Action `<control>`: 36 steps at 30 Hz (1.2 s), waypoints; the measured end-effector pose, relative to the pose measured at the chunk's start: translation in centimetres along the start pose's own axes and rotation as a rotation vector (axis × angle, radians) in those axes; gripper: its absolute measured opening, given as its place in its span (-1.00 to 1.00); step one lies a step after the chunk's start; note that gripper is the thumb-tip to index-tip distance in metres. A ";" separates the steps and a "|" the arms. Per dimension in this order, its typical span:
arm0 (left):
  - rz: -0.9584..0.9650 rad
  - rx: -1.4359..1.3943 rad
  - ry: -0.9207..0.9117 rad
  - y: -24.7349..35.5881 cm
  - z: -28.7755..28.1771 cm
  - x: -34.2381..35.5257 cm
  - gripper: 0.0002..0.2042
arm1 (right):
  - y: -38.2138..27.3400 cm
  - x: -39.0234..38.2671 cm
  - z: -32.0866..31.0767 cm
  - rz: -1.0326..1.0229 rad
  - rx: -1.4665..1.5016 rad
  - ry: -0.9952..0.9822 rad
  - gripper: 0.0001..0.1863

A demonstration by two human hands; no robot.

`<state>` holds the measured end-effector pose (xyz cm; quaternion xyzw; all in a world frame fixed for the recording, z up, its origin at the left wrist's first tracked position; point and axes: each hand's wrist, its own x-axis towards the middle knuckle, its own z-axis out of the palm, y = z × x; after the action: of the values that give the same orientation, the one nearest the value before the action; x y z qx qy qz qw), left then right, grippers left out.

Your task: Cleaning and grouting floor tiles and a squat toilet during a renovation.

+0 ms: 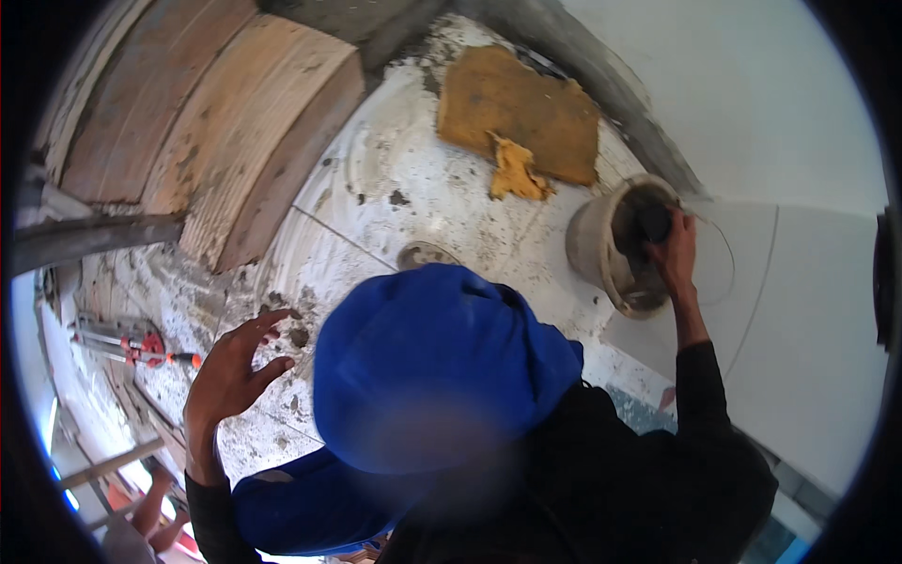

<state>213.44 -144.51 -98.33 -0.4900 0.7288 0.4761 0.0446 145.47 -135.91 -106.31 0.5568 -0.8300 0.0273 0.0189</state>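
My right hand (pixel 675 249) reaches into the mouth of a mortar-smeared bucket (pixel 584 246). Its fingers close round a dark, rounded object (pixel 652 224) whose kind I cannot make out. On the other side my left hand (pixel 233 368) is raised above the dirty floor, fingers apart and slightly bent, holding nothing. Between my arms a bulky, rounded blue cloth (pixel 432 357) covers much of the view and hides the floor below it. Past its upper edge shows part of a round grey container (pixel 427 254).
A worn foam slab (pixel 517 108) lies beyond the bucket, with a torn orange foam piece (pixel 515 174) against it. Wooden steps (pixel 254 113) rise at the left. A tool with a red-and-orange handle (pixel 150 352) lies below them. Another person's limbs (pixel 153 512) show lower left. White panels (pixel 799 282) stand right.
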 end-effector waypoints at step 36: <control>-0.134 0.026 -0.015 -0.1 -0.8 -0.4 -0.41 | -14.0 5.5 -1.7 -0.161 0.302 0.271 -0.87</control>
<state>214.06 -144.79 -97.77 -0.5334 0.7002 0.4663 0.0881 156.34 -146.17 -103.90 0.6090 -0.7591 0.2245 0.0487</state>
